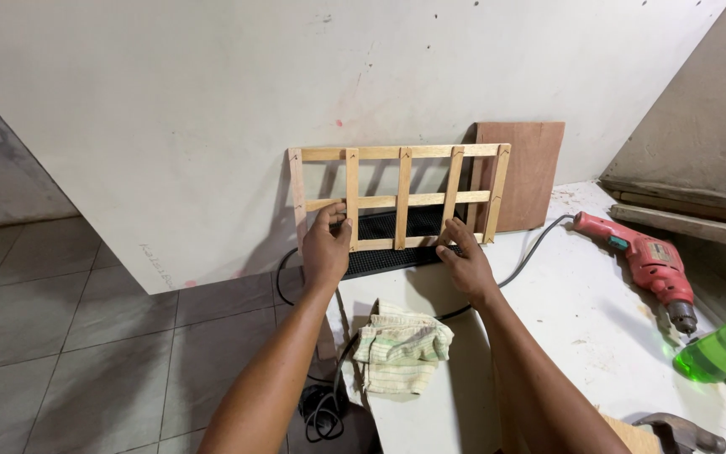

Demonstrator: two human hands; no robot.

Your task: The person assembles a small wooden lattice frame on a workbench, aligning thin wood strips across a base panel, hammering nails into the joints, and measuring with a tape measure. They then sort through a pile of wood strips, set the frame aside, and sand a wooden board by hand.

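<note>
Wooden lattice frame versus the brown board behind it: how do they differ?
The wooden lattice frame is pale, open slats, held upright by the left hand and right hand. The brown board is solid, darker, untouched, leaning on the wall. Both are wooden, rectangular and stand upright on the white table.

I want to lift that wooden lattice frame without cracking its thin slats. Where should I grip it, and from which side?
Probably the bottom rail of the wooden lattice frame, from the near side, where the left hand and right hand hold it. It stands upright against the wall, so only its front and open gaps offer room for fingers.
</note>
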